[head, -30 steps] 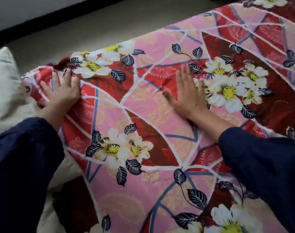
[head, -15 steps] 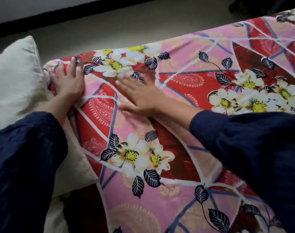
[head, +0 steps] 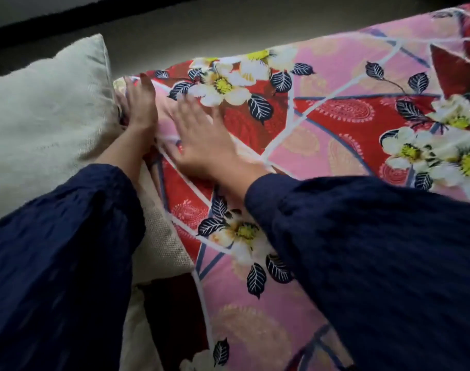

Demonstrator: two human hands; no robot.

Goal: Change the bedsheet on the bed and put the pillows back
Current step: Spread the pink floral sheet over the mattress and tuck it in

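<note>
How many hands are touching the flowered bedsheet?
2. The left hand touches the bedsheet at its corner, beside the cream pillow; the right hand lies flat next to it. None seems hidden.

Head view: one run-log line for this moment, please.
step: smoothing bedsheet corner | left hand: fingers straight at corner, beside pillow | right hand: flat on bedsheet
</note>
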